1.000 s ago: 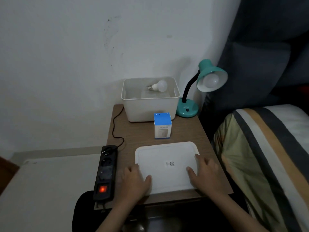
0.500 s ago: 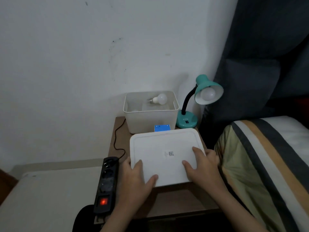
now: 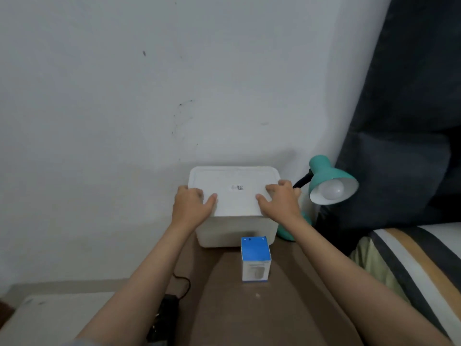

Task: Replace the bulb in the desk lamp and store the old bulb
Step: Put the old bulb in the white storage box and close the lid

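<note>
- Both hands, left hand (image 3: 192, 204) and right hand (image 3: 280, 199), grip the white lid (image 3: 233, 188) atop the storage bin (image 3: 235, 232), frame centre.
- Blue bulb box (image 3: 255, 258) stands upright just before the bin on the desk (image 3: 274, 308).
- Teal desk lamp (image 3: 329, 181), right, bulb (image 3: 331, 189) facing camera.

A white lid (image 3: 234, 191) is covering a white bin (image 3: 234, 233); lower right, a blanket (image 3: 411, 265) is showing grey, ochre and white stripes beside a teal lamp (image 3: 329, 173).

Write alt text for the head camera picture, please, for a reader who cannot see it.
Two bare hands, left hand and right hand, hold a white lid on top of a white storage bin on a bedside table. A teal desk lamp with a bulb stands right; a blue bulb box stands in front.
</note>
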`<control>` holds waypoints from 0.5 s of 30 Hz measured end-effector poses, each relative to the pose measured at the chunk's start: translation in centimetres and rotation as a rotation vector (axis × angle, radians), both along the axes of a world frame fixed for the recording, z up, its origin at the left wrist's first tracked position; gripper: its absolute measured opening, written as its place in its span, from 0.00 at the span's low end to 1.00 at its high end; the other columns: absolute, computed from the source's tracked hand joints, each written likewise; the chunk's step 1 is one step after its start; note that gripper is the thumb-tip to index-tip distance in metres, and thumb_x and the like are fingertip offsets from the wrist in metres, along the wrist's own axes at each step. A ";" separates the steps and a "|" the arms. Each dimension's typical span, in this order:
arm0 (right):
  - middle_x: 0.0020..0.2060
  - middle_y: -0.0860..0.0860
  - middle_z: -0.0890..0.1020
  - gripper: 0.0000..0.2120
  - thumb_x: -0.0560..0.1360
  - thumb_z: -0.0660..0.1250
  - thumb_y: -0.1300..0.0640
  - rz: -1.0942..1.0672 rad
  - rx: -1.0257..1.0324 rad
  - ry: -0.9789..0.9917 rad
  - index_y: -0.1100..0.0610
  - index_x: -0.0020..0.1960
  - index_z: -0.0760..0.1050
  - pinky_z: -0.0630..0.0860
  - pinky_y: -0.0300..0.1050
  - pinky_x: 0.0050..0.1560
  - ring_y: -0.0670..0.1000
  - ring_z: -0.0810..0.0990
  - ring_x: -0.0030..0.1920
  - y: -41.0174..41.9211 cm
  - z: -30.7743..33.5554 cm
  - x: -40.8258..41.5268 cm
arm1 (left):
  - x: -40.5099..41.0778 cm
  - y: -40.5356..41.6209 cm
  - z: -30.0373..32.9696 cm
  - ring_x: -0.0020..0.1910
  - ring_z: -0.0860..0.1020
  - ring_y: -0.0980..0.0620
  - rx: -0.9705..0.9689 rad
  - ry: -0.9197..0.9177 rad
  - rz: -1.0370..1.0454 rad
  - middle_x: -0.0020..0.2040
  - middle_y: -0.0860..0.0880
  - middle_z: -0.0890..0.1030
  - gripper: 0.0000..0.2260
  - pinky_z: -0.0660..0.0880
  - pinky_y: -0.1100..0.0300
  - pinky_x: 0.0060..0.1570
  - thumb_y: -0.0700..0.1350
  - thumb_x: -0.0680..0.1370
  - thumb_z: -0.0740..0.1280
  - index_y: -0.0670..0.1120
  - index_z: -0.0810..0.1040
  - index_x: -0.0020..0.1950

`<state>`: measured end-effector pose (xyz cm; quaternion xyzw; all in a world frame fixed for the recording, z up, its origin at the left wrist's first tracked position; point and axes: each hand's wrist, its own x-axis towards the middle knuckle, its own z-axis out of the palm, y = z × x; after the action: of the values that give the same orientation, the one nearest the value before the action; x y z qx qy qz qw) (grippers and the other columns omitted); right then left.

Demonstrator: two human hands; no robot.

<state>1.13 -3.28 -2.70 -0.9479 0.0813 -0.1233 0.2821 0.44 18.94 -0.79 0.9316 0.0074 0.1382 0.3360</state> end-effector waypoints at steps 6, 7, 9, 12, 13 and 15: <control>0.65 0.57 0.74 0.25 0.72 0.65 0.43 0.024 0.001 0.063 0.57 0.62 0.76 0.56 0.47 0.61 0.60 0.64 0.68 -0.5 -1.9 4.5 | 5.0 -0.1 -1.9 0.57 0.73 0.43 0.032 0.093 -0.001 0.55 0.39 0.75 0.21 0.70 0.55 0.53 0.57 0.74 0.66 0.37 0.79 0.50; 0.64 0.57 0.74 0.24 0.72 0.65 0.44 0.023 -0.005 0.059 0.58 0.62 0.77 0.56 0.47 0.61 0.59 0.65 0.68 -0.7 -2.1 4.9 | 5.3 -0.2 -2.3 0.56 0.73 0.42 0.051 0.097 0.002 0.55 0.38 0.74 0.21 0.70 0.55 0.53 0.57 0.75 0.65 0.38 0.79 0.50; 0.63 0.57 0.74 0.23 0.73 0.65 0.45 0.018 -0.017 0.053 0.58 0.61 0.77 0.56 0.47 0.62 0.59 0.64 0.68 -1.0 -2.6 5.2 | 5.6 -0.2 -3.3 0.55 0.73 0.42 0.089 0.098 0.000 0.55 0.39 0.73 0.22 0.71 0.54 0.51 0.58 0.75 0.63 0.38 0.77 0.51; 0.64 0.58 0.74 0.22 0.74 0.64 0.45 0.019 -0.038 0.037 0.58 0.62 0.76 0.55 0.46 0.62 0.59 0.64 0.68 -0.9 -4.0 5.0 | 5.5 -0.2 -4.8 0.55 0.72 0.40 0.151 0.100 -0.013 0.56 0.40 0.71 0.22 0.74 0.50 0.52 0.58 0.75 0.63 0.39 0.76 0.51; 0.64 0.58 0.73 0.22 0.74 0.64 0.46 0.017 -0.040 0.015 0.58 0.62 0.76 0.54 0.45 0.61 0.60 0.64 0.68 -0.8 -4.3 4.8 | 5.5 -0.2 -5.2 0.55 0.71 0.40 0.173 0.095 -0.016 0.55 0.40 0.71 0.21 0.74 0.49 0.51 0.58 0.75 0.62 0.39 0.75 0.50; 0.64 0.58 0.72 0.21 0.75 0.64 0.47 0.011 -0.045 -0.028 0.58 0.62 0.76 0.53 0.43 0.58 0.60 0.63 0.67 -0.7 -4.6 4.5 | 5.5 -0.4 -5.5 0.53 0.71 0.41 0.204 0.076 -0.013 0.52 0.41 0.70 0.19 0.74 0.49 0.48 0.57 0.75 0.62 0.40 0.73 0.45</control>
<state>5.62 -3.98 -7.28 -0.9527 0.0695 -0.1369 0.2623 5.98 18.59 -6.25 0.9656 0.0002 0.1005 0.2398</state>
